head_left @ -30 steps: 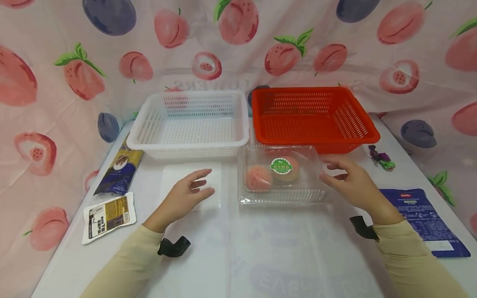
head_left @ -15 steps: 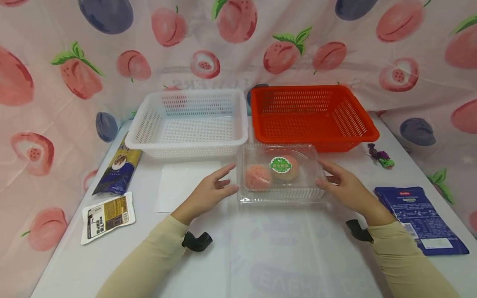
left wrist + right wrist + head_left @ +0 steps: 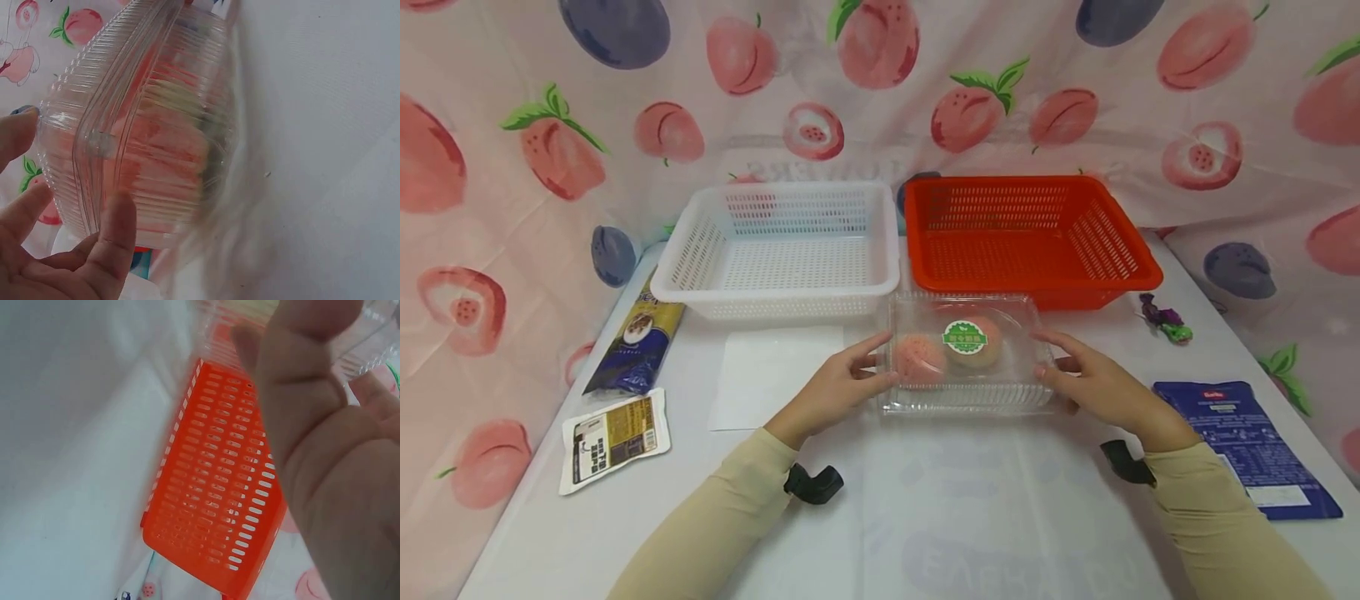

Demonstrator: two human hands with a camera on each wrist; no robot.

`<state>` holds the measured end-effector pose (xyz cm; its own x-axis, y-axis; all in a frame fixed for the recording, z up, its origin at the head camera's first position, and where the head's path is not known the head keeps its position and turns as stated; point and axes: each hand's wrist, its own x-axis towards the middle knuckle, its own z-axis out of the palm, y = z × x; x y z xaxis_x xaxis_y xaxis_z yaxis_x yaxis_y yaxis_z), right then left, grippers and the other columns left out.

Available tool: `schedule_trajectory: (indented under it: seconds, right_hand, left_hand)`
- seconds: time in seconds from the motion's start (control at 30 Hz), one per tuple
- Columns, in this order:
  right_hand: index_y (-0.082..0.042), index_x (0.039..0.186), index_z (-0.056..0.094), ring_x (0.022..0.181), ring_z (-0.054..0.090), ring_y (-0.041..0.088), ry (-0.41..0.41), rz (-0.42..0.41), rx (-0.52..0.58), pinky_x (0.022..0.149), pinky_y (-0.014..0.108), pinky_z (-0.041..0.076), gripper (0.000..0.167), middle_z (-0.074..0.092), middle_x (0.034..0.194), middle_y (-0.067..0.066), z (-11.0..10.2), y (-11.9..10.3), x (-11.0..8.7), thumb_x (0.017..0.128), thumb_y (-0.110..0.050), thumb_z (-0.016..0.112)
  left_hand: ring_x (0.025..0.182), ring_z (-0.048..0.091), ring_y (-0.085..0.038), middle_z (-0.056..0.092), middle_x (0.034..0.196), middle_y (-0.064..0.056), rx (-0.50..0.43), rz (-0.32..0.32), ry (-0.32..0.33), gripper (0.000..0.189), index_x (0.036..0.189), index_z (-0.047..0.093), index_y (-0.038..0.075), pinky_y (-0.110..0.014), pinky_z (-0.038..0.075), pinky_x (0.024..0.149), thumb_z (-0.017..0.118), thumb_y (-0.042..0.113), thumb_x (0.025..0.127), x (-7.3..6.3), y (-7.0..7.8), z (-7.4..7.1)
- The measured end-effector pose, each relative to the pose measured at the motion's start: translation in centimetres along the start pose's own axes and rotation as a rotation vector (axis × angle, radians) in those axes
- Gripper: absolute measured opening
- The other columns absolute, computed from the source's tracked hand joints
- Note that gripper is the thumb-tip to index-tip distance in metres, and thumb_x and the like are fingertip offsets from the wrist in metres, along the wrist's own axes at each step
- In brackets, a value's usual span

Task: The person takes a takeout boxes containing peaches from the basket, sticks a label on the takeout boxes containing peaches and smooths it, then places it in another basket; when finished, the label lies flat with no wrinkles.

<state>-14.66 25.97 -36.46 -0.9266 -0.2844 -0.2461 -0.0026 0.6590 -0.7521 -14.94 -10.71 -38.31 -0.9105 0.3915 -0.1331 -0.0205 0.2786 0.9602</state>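
Note:
A clear plastic clamshell box (image 3: 970,396) sits on the table in front of the baskets, a green-and-white sticker (image 3: 965,337) on its lid. Inside it are a pink, rough-topped round pastry (image 3: 921,358) and a paler round one (image 3: 988,343). My left hand (image 3: 835,387) grips the box's left end, thumb toward the front corner and fingers farther back; the left wrist view shows the thumb (image 3: 119,228) against the ridged plastic. At the right end my right hand (image 3: 1101,387) holds the box likewise. Its thumb covers part of the box in the right wrist view.
Behind the box stand a white basket (image 3: 775,296) and a red basket (image 3: 1045,287). A blue-and-gold packet (image 3: 632,337), a white-and-brown pouch (image 3: 613,437) and a white sheet (image 3: 767,375) lie left. Candies (image 3: 1167,321) and a blue pouch (image 3: 1243,450) lie right.
My left hand has come right from over the white sheet to the box's left end. My right hand has closed in on the right end. The box stays in about the same place.

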Motion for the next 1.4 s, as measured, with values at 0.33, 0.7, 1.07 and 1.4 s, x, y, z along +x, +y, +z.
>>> schedule_trajectory:
  seconds: [0.33,0.7,1.07,1.4]
  right_hand:
    - [-0.018,0.157,0.035,0.096,0.063,0.029,-0.003,0.083,0.038,0.075,0.039,0.057,0.071,0.045,0.141,0.03,0.0,-0.4,-1.7,0.097,-0.043,0.065]
    - [-0.015,0.154,0.04,0.088,0.068,0.026,0.082,0.023,0.035,0.07,0.036,0.059,0.064,0.042,0.141,0.033,-0.7,-2.2,-5.4,0.098,-0.035,0.066]
    - [-0.008,0.151,0.04,0.086,0.072,0.033,0.195,-0.081,-0.01,0.064,0.034,0.06,0.057,0.043,0.14,0.038,-2.7,-3.6,-6.4,0.102,-0.026,0.061]
    - [-0.009,0.151,0.04,0.078,0.072,0.024,0.28,-0.131,0.006,0.062,0.031,0.059,0.055,0.044,0.139,0.036,-5.3,-4.8,-5.0,0.102,-0.024,0.061]
  left_hand:
    - [0.104,0.067,-0.02,0.052,0.144,-0.014,0.031,-0.018,-0.049,0.067,0.153,0.045,0.021,-0.043,0.052,0.092,0.073,0.028,0.092,-1.4,0.7,0.3]
    - [0.093,0.065,-0.018,0.058,0.136,-0.009,0.078,0.041,-0.048,0.066,0.151,0.048,0.022,-0.035,0.052,0.075,0.074,0.03,0.091,-3.5,3.2,0.8]
    - [0.1,0.064,-0.018,0.054,0.141,-0.009,0.151,0.1,-0.008,0.061,0.149,0.05,0.028,-0.035,0.054,0.077,0.07,0.027,0.092,-2.9,6.2,0.7]
    - [0.119,0.059,-0.019,0.042,0.152,0.005,0.124,0.162,0.022,0.063,0.151,0.045,0.033,-0.04,0.054,0.088,0.07,0.034,0.094,-0.7,8.5,0.5]
